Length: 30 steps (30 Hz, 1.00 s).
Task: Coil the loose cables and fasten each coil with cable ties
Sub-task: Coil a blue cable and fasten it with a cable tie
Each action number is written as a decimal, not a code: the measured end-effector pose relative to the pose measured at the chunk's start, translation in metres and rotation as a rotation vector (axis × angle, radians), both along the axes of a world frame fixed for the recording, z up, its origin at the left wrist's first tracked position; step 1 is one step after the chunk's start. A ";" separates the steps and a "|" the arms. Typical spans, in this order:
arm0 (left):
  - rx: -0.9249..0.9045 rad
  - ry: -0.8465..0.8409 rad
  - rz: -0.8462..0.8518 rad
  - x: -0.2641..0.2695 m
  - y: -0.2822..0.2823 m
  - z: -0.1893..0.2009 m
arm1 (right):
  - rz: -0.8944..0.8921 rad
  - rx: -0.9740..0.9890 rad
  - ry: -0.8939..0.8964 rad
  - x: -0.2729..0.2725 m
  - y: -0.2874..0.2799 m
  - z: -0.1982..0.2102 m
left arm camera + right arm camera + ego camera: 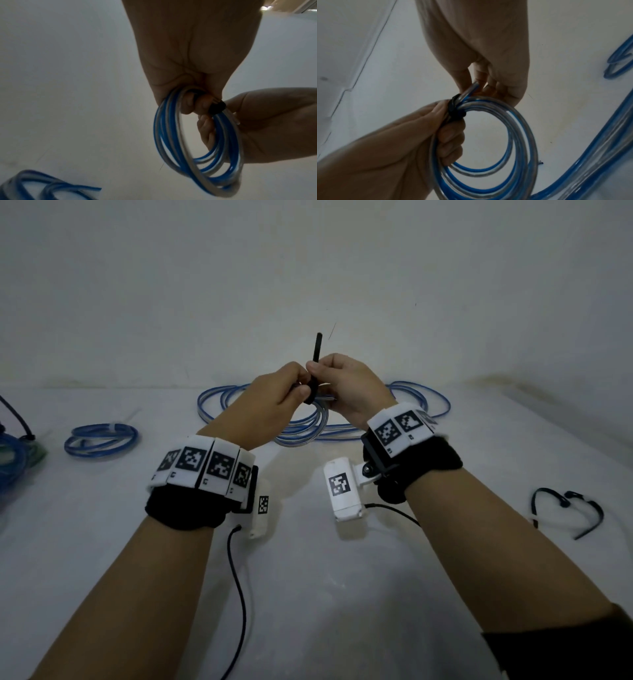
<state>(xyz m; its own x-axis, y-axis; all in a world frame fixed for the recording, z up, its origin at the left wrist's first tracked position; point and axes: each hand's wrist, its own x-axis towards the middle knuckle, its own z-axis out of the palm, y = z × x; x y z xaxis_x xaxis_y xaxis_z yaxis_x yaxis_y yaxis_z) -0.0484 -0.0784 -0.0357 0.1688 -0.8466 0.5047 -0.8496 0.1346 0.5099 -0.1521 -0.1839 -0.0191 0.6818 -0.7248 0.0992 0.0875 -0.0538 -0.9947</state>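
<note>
Above the middle of the table I hold a small coil of blue-and-clear cable between both hands. My left hand grips the bundled strands, with its fingers curled through the coil. A black cable tie is wrapped around the bundle, and its tail sticks straight up. My right hand pinches that tail just above the wrap. The right wrist view shows the tie's band tight around the strands beside my left hand, with a cut cable end poking out at my right fingertips.
Loose blue cable loops lie on the white table behind my hands. A small tied coil lies to the left, and a pile of blue cable sits at the far left edge. Spare black ties lie on the right. A wall stands close behind.
</note>
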 end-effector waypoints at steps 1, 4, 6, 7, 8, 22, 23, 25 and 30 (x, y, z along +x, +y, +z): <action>-0.009 -0.022 -0.001 0.000 0.000 0.000 | -0.017 -0.017 0.022 0.001 0.000 0.000; -0.026 -0.060 -0.007 0.002 0.000 -0.001 | -0.060 -0.038 0.055 0.007 0.000 0.002; -0.031 -0.069 -0.014 0.002 -0.001 -0.002 | -0.099 -0.056 0.080 0.011 -0.001 0.003; -0.036 -0.070 -0.017 0.001 -0.001 -0.002 | -0.116 -0.067 0.094 0.013 -0.002 0.004; -0.041 -0.070 -0.020 0.000 -0.001 -0.002 | -0.129 -0.075 0.106 0.014 -0.003 0.005; -0.092 -0.031 -0.081 -0.007 -0.005 -0.006 | -0.240 -0.201 0.227 0.008 -0.007 0.017; -0.104 -0.019 -0.081 -0.006 -0.003 -0.005 | -0.245 -0.238 0.223 0.007 -0.004 0.019; -0.142 0.012 -0.070 -0.005 0.003 0.000 | -0.252 -0.343 0.206 0.007 0.004 0.026; -0.195 0.017 0.124 -0.003 0.020 0.019 | -0.313 -0.569 0.186 0.007 0.038 0.042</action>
